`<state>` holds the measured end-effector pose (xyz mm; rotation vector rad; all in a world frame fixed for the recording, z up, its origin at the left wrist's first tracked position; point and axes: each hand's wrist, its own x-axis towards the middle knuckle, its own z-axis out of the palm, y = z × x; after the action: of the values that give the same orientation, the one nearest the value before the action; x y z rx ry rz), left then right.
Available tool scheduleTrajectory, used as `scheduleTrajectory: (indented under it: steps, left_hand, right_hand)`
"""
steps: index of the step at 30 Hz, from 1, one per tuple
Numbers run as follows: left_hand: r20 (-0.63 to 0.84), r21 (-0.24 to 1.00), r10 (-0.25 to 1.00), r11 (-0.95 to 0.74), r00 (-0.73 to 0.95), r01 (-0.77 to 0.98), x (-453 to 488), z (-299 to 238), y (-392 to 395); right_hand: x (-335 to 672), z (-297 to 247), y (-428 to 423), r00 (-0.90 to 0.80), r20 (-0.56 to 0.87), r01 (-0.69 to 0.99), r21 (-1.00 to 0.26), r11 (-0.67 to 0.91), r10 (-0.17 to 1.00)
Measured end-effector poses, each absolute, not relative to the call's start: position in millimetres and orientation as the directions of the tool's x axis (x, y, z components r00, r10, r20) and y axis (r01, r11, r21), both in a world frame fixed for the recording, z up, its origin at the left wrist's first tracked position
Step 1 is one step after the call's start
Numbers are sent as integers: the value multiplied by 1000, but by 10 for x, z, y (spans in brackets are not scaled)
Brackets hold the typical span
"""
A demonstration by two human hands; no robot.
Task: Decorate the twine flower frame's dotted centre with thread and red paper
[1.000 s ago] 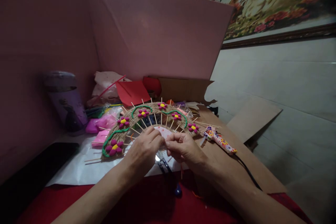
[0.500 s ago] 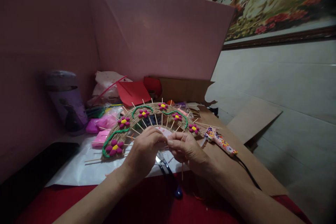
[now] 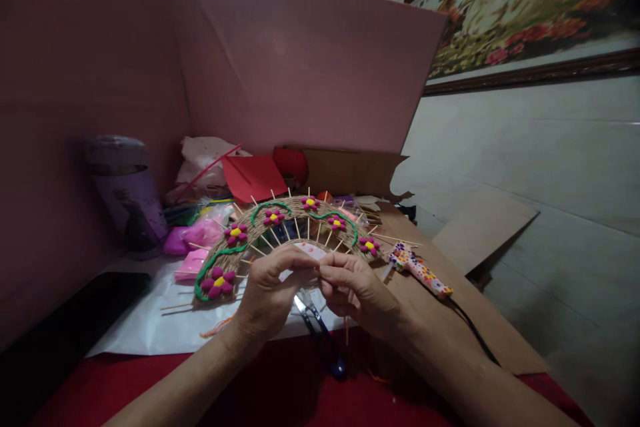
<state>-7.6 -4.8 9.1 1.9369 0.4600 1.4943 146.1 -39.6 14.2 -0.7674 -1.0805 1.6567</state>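
My left hand (image 3: pixel 273 287) and my right hand (image 3: pixel 357 290) meet at the fingertips, both closed in a pinch. What they hold is too small to make out; a tiny reddish speck shows between them. Just behind stands an arched twine-woven craft piece (image 3: pixel 295 208) with thin sticks poking out of it. Magenta clay flowers (image 3: pixel 219 282) with yellow centres and green wavy strips (image 3: pixel 210 263) decorate its face. Below the hands lie scissors (image 3: pixel 320 333) with dark handles, partly hidden. A bundle of orange thread (image 3: pixel 219 327) lies beside my left wrist.
A flower-patterned glue gun (image 3: pixel 420 269) with a black cord rests on cardboard (image 3: pixel 480 307) at right. White sheeting (image 3: pixel 150 320) covers the left, over red cloth (image 3: pixel 270 380). Behind are pink packets (image 3: pixel 193 237), red paper (image 3: pixel 255 177) and a purple tumbler (image 3: pixel 127 207). A dark flat object (image 3: pixel 70 320) lies left.
My left wrist has shifted up slightly and the left fingers have turned a little, showing more of the orange thread. Both hands remain pinched together.
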Motion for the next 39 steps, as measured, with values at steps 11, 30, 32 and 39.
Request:
scheduleTrajectory:
  steps: [11,30,32,39]
  left_hand:
    - [825,373,411,-912,388,172,-115,93,17]
    - [741,645,600,-761,301,-73,-80,100,-63]
    - [714,689,637,-713,290,-131,-76,99,-70]
    - [779,542,523,-839,346,49,-101,99,-24]
  right_hand:
    - [1455,129,-372,-193,23,-222,-975,-21,981]
    - [1439,88,-387,-232,54,-361,-932,-34,971]
    - [1434,93,-396,-250,53,-378,-924,-48,967]
    - [1469,101,-381,-263,45,-284,-958,-33,964]
